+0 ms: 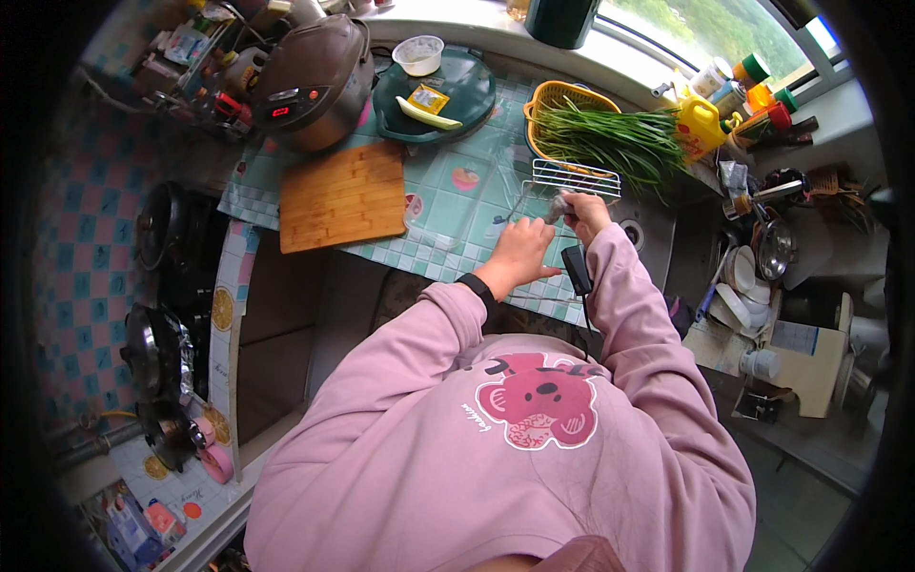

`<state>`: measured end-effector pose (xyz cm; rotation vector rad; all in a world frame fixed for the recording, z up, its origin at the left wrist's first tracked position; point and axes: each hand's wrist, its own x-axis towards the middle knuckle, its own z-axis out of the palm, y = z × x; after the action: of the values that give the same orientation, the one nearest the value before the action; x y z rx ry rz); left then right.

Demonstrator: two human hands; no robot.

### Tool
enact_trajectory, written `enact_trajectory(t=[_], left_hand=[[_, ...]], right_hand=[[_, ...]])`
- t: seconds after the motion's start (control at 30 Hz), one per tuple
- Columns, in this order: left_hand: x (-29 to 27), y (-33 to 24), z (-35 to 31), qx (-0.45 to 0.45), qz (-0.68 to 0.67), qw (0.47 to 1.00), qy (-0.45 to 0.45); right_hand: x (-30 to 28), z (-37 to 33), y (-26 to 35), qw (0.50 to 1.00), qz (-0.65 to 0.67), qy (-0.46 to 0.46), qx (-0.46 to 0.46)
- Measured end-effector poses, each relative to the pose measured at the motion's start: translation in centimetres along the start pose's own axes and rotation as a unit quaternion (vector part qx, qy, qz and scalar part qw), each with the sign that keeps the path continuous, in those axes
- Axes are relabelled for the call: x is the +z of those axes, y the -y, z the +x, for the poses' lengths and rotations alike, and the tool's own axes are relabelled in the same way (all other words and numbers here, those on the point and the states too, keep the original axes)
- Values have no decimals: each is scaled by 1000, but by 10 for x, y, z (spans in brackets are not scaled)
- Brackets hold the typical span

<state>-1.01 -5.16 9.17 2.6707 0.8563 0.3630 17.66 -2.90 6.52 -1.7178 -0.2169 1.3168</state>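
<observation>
My right hand (588,215) is closed round a small, grey, crumpled-looking thing (559,207), its kind too small to make out. My left hand (523,252), with a black band at the wrist, has its fingers bent against the same thing while the thumb sticks out to the side. Just beyond both hands is a metal wire rack (576,173). Behind it, long green leaves (610,133) spill out of a yellow basket (530,112). A black box on a cable (576,271) hangs beside my right sleeve.
A wooden cutting board (343,198) lies left of a clear tray (453,205). Farther back stand a rice cooker (319,81) and a dark green lid (477,88) bearing a white tub (417,55). The sink (658,229) is at right, with stacked bowls (743,272) beyond.
</observation>
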Motion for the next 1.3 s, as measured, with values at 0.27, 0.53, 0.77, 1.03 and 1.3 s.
enact_trajectory(t=[0.27, 0.53, 0.77, 1.03, 1.3], left_hand=[[1, 0, -2, 1, 11, 1000, -8], [4, 1, -1, -1, 4, 1000, -8], [10, 3, -3, -1, 4, 999, -33], [15, 1, -4, -26, 11, 999, -30], [7, -1, -4, -19, 26, 999, 17]], right_hand=[[16, 19, -15, 989, 77, -111, -62], [0, 26, -30, 992, 34, 16, -119], [18, 29, -37, 965, 29, -190, -177], [27, 13, -28, 940, -80, -250, -217], [13, 11, -28, 981, -59, 2, -184]])
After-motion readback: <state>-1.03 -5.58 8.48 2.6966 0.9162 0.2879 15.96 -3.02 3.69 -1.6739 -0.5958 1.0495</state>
